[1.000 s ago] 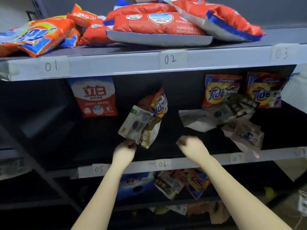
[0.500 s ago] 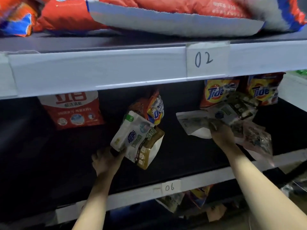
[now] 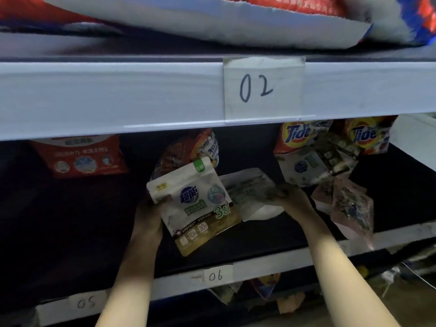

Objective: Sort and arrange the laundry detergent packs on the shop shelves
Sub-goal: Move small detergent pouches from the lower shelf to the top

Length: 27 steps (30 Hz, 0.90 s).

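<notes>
Right hand (image 3: 291, 200) reached in, now pinched flat pouch (image 3: 252, 192); left hand (image 3: 151, 215) still gripped white-gold pouch (image 3: 198, 204). Matching pair gathered; grouping underway.

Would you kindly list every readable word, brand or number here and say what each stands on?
"02": paper tag on the upper shelf edge.
"06": paper tag on the lower shelf edge.
"05": paper tag on the same edge.
"Tide": two orange packs.
"3合1", "超能": white pouch held by the left hand.
Other print is too blurred.
</notes>
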Motion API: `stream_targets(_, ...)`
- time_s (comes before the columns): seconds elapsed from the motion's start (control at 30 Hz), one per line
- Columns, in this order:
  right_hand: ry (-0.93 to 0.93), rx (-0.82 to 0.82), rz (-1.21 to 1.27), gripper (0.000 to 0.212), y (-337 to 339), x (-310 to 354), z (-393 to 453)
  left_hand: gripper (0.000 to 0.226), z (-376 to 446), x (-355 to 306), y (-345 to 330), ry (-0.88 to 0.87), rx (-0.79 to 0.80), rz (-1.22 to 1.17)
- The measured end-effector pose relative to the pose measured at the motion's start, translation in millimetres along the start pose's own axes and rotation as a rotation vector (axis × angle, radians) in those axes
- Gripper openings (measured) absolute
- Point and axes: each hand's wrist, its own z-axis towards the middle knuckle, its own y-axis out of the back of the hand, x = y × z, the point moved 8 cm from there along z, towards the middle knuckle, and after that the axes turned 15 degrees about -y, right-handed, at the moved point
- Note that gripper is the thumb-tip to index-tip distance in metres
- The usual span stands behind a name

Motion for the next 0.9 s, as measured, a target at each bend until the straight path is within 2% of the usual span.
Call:
stream_targets(0.03, -0.072, 0.067, -0.009, 0.035, -1.3, -2.1, 5.0, 0.017, -0.6, -4.4, 1.3, -0.012, -0.031, -0.002)
stream_targets(0.1, -0.169, 0.222, -0.077, 0.047, -12.3, -7.1, 15.8, 0.016, -1.6, -19.2, -0.6, -0.057, -0.048, -0.006)
stream_targets(0.2, -0.241, 0.298, -0.15, 0.043, -20.7, -9.3, 19.6, 0.022, -8.7, -45.7, -10.1, -0.16, -0.036, -0.028)
stream_targets(0.27, -0.238, 0.336, 0.127, 0.03, -23.7, -10.1, 24.1, 0.015, -16.4, -56.3, -17.7, -0.212, -0.026, 0.001)
stream_targets(0.33, -0.183, 0.361, 0.419, 0.011, -20.6, -6.1, 19.1, 0.012, -26.0, -51.4, -23.6, -0.195, 0.001, 0.02)
stream_targets(0.4, -0.138, 0.364, 0.579, 0.014, -20.7, -7.1, 14.7, 0.016, -37.0, -36.5, -23.5, -0.121, 0.015, 0.042)
stream_targets(0.5, -0.153, 0.374, 0.746, 0.037, -25.5, -12.7, 3.1, 0.031, -53.1, -13.5, -20.5, -0.041, 0.093, 0.117)
stream_targets(0.57, -0.179, 0.38, 0.828, 0.039, -29.7, -21.5, -8.0, 0.036, -58.3, -7.9, -19.0, -0.028, 0.13, 0.171)
stream_targets(0.7, -0.237, 0.317, 0.994, 0.04, -30.0, -38.4, -34.9, 0.026, -56.6, -14.8, -27.3, -0.017, 0.182, 0.153)
stream_targets(0.8, -0.287, 0.191, 1.18, 0.054, -10.9, -52.1, -60.9, 0.023, -59.1, -17.3, -44.7, 0.008, 0.255, 0.12)
stream_targets(0.9, -0.248, 0.001, 1.212, 0.043, 22.5, -72.1, -92.8, 0.022, -68.1, -15.9, -74.8, 0.021, 0.38, 0.087)
